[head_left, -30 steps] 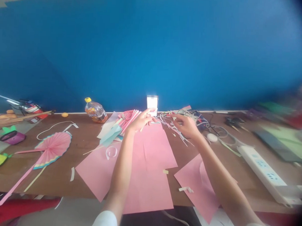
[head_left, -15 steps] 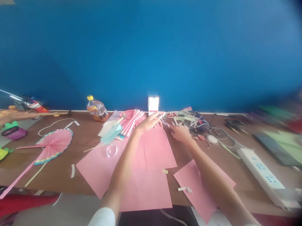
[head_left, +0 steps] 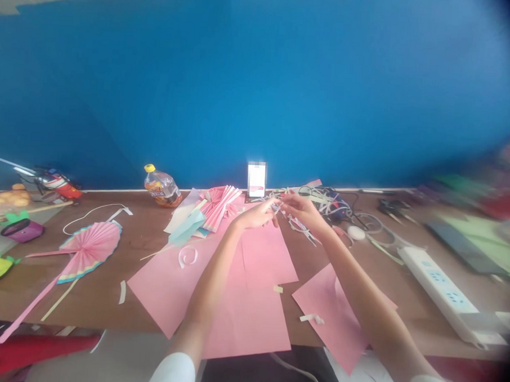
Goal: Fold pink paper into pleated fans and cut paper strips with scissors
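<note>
My left hand [head_left: 258, 215] is over the far end of the pink paper sheets [head_left: 249, 314], its fingers closed around something small and whitish. Close beside it, my right hand [head_left: 300, 211] has its bent fingertips at the same small item, too blurred to name. A lit phone [head_left: 256, 178] stands upright against the wall just beyond both hands. Left of them lies a pleated pink paper fan [head_left: 221, 207], with a light blue paper piece [head_left: 187, 226] near it. Behind my right hand is a heap of paper strips and cables [head_left: 328, 202].
A drink bottle [head_left: 162, 188] and a round pink fan [head_left: 92, 246] are on the left. To the right lie a white power strip [head_left: 440, 292], a white round object [head_left: 356, 233] and a dark flat object [head_left: 464, 248]. Another pink sheet [head_left: 332, 312] lies under my right forearm.
My right hand has moved up and left from the strip heap to meet my left hand, which has lowered slightly. At the far left, another person's hand has gone from view.
</note>
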Tool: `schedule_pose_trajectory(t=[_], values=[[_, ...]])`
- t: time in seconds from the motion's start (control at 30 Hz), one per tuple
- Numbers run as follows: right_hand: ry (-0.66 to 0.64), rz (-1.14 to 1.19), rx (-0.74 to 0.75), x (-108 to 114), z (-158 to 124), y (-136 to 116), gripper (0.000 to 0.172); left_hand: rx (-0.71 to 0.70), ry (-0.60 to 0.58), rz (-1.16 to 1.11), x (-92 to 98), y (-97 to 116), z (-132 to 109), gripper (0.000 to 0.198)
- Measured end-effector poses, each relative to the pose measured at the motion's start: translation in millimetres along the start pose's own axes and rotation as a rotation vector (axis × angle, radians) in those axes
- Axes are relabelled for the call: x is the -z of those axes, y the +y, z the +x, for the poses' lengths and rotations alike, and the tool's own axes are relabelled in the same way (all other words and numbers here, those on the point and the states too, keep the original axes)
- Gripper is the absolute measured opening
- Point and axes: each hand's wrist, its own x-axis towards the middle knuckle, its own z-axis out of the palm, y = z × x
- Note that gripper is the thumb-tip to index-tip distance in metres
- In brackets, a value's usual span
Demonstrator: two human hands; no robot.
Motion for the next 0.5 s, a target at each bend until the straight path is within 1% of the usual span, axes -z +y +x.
schedule_pose_trajectory(t=[0.07, 0.17, 0.27, 0.37, 0.5], values=[[0.009, 0.015, -0.010, -2, 1, 3, 0.045, 0.009, -0.020, -0.005, -0.7, 3, -1, 0.050], [0.037, 0.047, -0.063, -6, 3, 12, 0.047, 0.028, -0.054, 0.016, -0.5, 3, -3, 0.052], [0.072, 0.103, -0.122, -11, 5, 17, 0.053, 0.049, -0.029, 0.058, -0.9, 3, -3, 0.051], [0.110, 0.183, -0.187, -16, 4, 18, 0.062, 0.050, -0.003, 0.073, -2.4, 4, -2, 0.050], [0.125, 0.318, -0.189, -20, 2, 14, 0.063, 0.032, -0.001, 0.035, -1.2, 4, 0, 0.048]])
